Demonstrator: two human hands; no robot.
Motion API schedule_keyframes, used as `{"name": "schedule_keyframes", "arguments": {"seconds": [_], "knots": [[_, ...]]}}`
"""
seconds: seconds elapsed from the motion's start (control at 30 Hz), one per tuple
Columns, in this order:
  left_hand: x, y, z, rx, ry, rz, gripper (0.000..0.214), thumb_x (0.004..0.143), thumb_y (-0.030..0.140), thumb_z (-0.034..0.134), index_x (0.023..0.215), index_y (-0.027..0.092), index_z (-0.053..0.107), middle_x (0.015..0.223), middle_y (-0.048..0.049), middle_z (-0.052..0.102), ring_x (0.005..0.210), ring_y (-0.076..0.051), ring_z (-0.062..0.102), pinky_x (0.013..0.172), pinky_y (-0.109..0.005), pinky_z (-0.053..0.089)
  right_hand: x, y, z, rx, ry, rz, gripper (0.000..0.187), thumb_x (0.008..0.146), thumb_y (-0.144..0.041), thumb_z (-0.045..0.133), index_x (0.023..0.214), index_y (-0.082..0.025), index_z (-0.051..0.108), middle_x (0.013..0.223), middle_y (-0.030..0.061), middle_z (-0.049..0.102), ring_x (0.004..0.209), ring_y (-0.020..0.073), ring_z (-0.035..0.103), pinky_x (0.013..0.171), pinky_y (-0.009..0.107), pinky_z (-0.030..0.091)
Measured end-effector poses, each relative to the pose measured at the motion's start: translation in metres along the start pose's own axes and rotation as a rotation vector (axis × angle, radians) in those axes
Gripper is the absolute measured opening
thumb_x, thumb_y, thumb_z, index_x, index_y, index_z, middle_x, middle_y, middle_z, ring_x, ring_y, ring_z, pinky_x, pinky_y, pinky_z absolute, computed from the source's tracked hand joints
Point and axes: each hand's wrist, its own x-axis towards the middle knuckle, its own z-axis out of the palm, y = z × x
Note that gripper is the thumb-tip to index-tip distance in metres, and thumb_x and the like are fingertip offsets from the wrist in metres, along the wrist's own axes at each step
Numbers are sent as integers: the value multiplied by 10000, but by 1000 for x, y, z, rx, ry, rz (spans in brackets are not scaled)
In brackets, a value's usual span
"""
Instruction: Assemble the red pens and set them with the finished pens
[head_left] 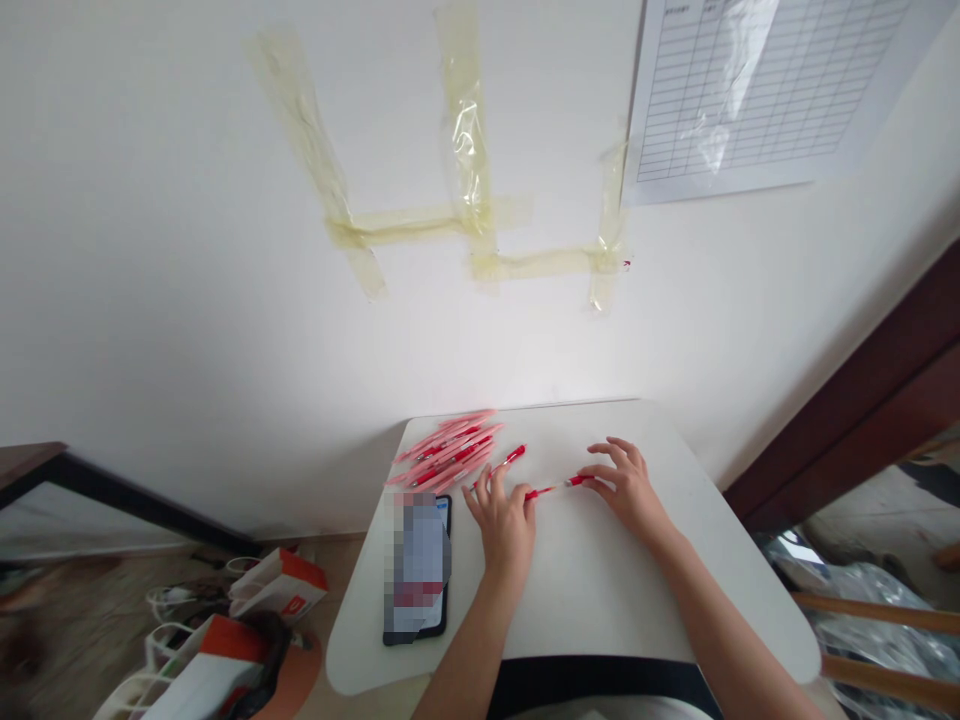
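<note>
On a small white table [600, 600] my two hands hold one red pen [556, 487] that lies flat between them. My left hand [504, 520] pinches its left end, with the other fingers spread. My right hand [626, 485] pinches the red cap end, its fingers curled over it. Another red pen [510, 460] lies just beyond my left hand. A pile of several red and pink pens [448, 452] sits at the table's far left corner.
A black phone [418, 570] lies at the table's left edge. The white wall behind carries yellowed tape strips [465, 180] and a printed grid sheet [757, 85]. White and orange boxes [247, 620] lie on the floor at left. A dark wooden frame [862, 400] stands at right.
</note>
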Motion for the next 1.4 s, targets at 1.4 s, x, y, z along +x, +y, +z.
{"name": "schedule_keyframes", "arguments": {"seconds": [1.4], "knots": [[0, 0, 1, -45, -29, 69, 155, 866, 136, 599, 883, 242, 709, 1373, -83, 585, 1391, -350, 419, 1170, -747, 204, -2, -6, 2, 65, -138, -12, 188, 987, -363, 523, 1025, -341, 706, 1028, 17, 738, 1280, 304, 524, 1175, 719, 164]]}}
